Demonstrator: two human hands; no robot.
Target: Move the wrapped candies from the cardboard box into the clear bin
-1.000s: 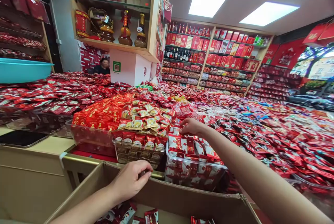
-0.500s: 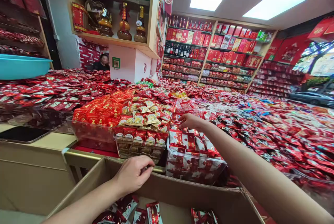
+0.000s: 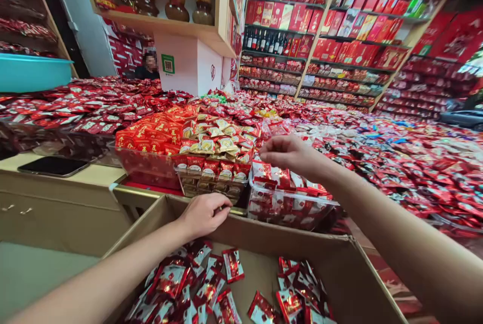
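My left hand (image 3: pixel 207 215) is closed, thumb and fingers curled together at the far rim of an open cardboard box (image 3: pixel 287 233). Whatever those fingers hold, if anything, is hidden. Red-and-white candy packets (image 3: pixel 171 279) lie loose in the box, in a larger heap at the left and a smaller one at the right. Just over a clear plastic tub (image 3: pixel 290 208) hovers my right hand (image 3: pixel 289 154), its fingers bent downward and closed. I cannot make out anything in its grip. Red-and-white packets (image 3: pixel 283 178) stand upright in rows inside the tub.
Left of that tub are gold-and-red durian packets (image 3: pixel 215 143) and bright red packets (image 3: pixel 151 133) in clear tubs. A phone (image 3: pixel 53 166) lies on the counter. A blue basin (image 3: pixel 33 72) and a seated person (image 3: pixel 148 67) are farther back. Candy heaps (image 3: pixel 415 163) spread right.
The view has tipped down, showing more packets in the box. My right hand has curled its fingers above the tub. My left hand stays at the box rim.
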